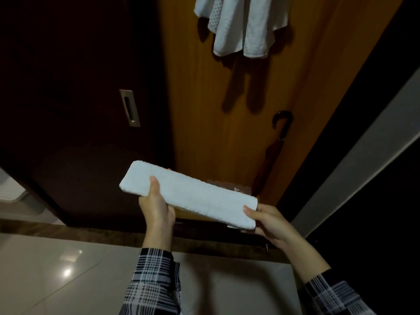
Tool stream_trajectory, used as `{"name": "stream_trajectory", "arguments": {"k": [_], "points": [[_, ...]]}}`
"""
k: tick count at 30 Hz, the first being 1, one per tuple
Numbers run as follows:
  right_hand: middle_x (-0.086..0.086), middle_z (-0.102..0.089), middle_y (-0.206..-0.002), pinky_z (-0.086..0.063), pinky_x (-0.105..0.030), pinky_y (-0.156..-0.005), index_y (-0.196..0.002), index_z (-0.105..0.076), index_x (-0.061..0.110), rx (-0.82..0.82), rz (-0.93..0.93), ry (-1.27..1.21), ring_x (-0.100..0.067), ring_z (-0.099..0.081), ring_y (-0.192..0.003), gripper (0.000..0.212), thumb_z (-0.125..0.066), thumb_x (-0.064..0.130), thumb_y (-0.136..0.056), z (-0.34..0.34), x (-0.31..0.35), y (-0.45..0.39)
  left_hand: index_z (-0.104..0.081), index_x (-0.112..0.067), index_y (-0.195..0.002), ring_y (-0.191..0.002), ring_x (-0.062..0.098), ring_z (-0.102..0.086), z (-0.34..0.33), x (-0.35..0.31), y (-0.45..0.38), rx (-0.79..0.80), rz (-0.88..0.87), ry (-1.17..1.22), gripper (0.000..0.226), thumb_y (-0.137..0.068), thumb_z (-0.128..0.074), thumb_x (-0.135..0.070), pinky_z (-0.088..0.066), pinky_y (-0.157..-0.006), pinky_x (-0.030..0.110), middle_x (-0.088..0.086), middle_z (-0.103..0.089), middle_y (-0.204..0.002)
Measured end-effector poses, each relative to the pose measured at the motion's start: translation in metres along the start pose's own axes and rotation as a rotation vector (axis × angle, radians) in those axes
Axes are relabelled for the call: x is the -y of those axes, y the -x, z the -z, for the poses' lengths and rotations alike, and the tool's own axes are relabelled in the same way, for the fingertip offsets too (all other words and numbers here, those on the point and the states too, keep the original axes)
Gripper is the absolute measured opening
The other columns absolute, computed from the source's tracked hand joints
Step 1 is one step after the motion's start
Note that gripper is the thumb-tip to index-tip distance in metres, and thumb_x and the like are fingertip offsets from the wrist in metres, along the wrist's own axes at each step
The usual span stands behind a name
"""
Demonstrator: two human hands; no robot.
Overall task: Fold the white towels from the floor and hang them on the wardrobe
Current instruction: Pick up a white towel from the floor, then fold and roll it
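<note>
A white towel, folded into a long narrow strip, is held level in front of the wardrobe. My left hand grips it near its left end, thumb on top and fingers underneath. At the right end my right hand holds it the same way. White towels hang in a bunch at the top of the orange wooden wardrobe panel. A dark sliding wardrobe door with a recessed metal handle stands to the left.
A dark umbrella with a hooked handle leans against the orange panel at the right. Below my hands runs a brown sill, with glossy white floor tiles in front of it. A grey frame slants along the right.
</note>
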State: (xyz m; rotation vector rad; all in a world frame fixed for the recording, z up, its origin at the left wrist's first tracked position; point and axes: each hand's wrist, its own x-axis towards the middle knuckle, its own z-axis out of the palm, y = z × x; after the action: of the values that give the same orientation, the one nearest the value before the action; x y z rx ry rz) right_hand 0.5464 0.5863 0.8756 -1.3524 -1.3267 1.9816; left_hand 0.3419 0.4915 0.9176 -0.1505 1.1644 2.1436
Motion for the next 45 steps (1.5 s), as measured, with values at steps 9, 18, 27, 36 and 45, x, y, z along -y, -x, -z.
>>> {"name": "stream_trajectory", "arguments": {"k": [9,18,27,36,45], "points": [[-0.004,-0.058,-0.097,-0.042,-0.028,-0.058,-0.112,-0.051,0.016,-0.444,0.459,0.349,-0.018,-0.055,-0.08,0.021,-0.036,0.027,-0.104,0.027,0.127,-0.001,-0.061,-0.012,-0.104,-0.098,0.022,-0.062,-0.056,-0.037,-0.022,0.196,0.029,-0.392,0.022,-0.084,-0.069,-0.015,-0.052,-0.079,0.036,0.006,-0.066,-0.105],[-0.007,-0.05,-0.074,-0.036,-0.02,-0.04,-0.124,-0.055,0.002,-0.56,0.591,0.258,-0.018,-0.042,-0.055,0.037,-0.041,0.027,-0.102,0.065,0.283,0.008,-0.054,-0.001,-0.08,-0.027,0.008,-0.036,-0.191,-0.106,-0.025,0.419,-0.223,-0.63,0.029,-0.096,-0.055,-0.025,-0.035,-0.033,0.015,0.0,-0.045,-0.039],[-0.003,-0.042,-0.07,-0.028,-0.011,-0.029,-0.12,-0.051,-0.001,-0.59,0.734,0.139,-0.013,-0.036,-0.054,0.033,-0.046,0.026,-0.1,0.091,0.409,0.033,-0.04,-0.012,-0.058,-0.041,0.014,-0.029,-0.314,-0.171,-0.002,0.486,-0.641,-0.729,0.046,-0.098,-0.049,-0.033,-0.026,-0.042,0.022,0.003,-0.033,-0.051],[-0.004,-0.043,-0.065,-0.027,-0.008,-0.03,-0.102,-0.054,0.009,-0.572,0.83,0.146,-0.012,-0.035,-0.049,0.015,-0.048,0.022,-0.098,0.086,0.516,0.02,-0.048,-0.012,-0.072,-0.034,0.008,-0.028,-0.41,-0.232,-0.02,0.514,-0.673,-0.667,0.032,-0.099,-0.047,-0.028,-0.022,-0.035,0.012,-0.001,-0.032,-0.054],[-0.001,-0.034,-0.061,-0.021,-0.006,-0.028,-0.076,-0.05,0.016,-0.514,0.925,0.111,-0.005,-0.03,-0.027,0.025,-0.041,0.014,-0.099,0.075,0.622,-0.03,-0.056,-0.019,-0.085,-0.024,0.002,-0.023,-0.507,-0.281,-0.077,0.618,-0.64,-0.543,0.028,-0.102,-0.034,-0.018,-0.017,-0.032,0.008,-0.008,-0.032,-0.038]]}}
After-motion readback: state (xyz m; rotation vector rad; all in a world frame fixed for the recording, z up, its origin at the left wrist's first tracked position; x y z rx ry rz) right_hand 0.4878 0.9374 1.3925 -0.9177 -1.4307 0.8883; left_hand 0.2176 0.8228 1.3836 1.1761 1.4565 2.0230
